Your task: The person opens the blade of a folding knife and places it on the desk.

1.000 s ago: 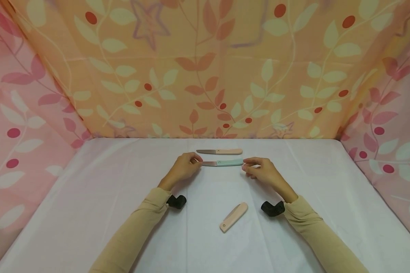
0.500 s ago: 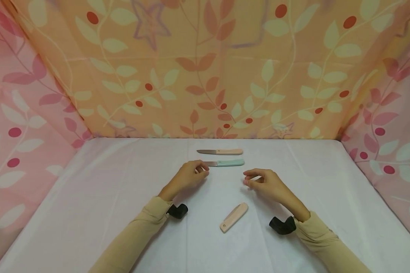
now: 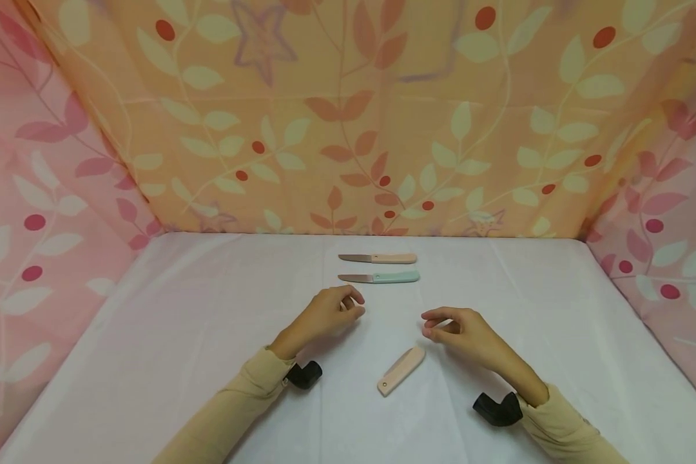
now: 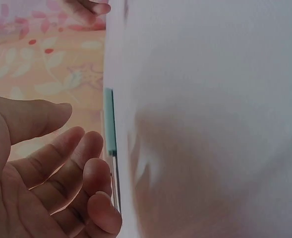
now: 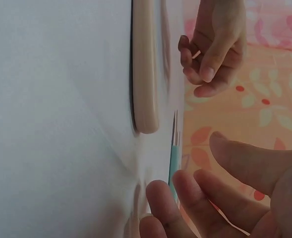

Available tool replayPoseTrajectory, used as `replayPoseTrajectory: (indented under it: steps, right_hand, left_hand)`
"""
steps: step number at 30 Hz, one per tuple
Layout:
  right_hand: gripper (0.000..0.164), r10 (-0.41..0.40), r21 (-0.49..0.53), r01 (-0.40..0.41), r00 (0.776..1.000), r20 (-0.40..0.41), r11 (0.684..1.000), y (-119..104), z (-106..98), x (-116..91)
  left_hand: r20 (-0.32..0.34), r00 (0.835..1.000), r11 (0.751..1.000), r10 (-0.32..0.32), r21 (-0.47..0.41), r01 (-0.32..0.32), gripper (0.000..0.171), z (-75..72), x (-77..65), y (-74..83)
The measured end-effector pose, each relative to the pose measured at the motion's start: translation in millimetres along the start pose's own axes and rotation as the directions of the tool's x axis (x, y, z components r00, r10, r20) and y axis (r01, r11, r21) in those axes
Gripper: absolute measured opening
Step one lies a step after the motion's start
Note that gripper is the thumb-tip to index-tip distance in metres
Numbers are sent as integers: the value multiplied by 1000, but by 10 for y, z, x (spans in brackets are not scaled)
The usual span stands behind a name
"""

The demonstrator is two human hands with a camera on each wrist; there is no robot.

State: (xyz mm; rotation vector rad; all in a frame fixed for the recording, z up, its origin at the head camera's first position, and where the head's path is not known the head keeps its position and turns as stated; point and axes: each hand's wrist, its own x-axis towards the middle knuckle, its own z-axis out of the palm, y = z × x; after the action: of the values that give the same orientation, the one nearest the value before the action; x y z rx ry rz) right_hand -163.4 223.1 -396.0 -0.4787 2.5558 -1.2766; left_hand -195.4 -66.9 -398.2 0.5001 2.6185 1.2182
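Note:
Two unfolded folding knives lie side by side at the back of the table, blades to the left: one with a beige handle (image 3: 394, 258), and nearer, one with a mint-green handle (image 3: 397, 277). A folded beige knife (image 3: 401, 371) lies slanted closer to the front. My left hand (image 3: 327, 311) hovers just in front of the green knife's blade, fingers loosely curled and holding nothing. My right hand (image 3: 466, 335) is above and right of the folded knife, its fingers relaxed around nothing. In the right wrist view the folded knife (image 5: 146, 69) shows edge-on beside the fingers.
A white cloth (image 3: 220, 283) covers the table. Patterned fabric walls, orange behind (image 3: 267, 129) and pink at the left (image 3: 52, 206) and right (image 3: 655, 219), enclose it. A black wrist mount (image 3: 497, 409) sits by each sleeve.
Both hands have let go of the green knife and drawn back toward the front, uncovering its whole blade. The right hand has come back farther, near the folded knife. The knives lie as before.

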Motion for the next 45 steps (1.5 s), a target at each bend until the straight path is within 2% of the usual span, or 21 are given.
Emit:
replayPoseTrajectory:
  steps: [12,18,29,36,40,45]
  right_hand:
    - [38,37,-64,-36,999,11,997,-43,87,-158]
    - [38,38,-112,-35,999,20,993,-43,120,-171]
    - [36,26,-168,-19,999,35,986,-72,182,-190]
    - [33,4,-205,-4,1000,-1,979,-69,248,-199]
    - [28,6,-212,-9,1000,-15,977,-66,277,-191]
    - [26,6,-198,-9,1000,-19,980,-73,289,-186]
  left_hand:
    - [83,994,996,76,49,-80,17,187,-89,148]
    - [101,988,990,116,67,-123,16,270,-146,205]
    - [161,981,990,112,69,-124,17,344,-224,263]
    - [229,970,989,86,95,-110,18,418,-280,310]
    - [240,967,985,83,129,-117,19,447,-295,323]
    - [238,966,977,99,162,-140,11,461,-308,325]
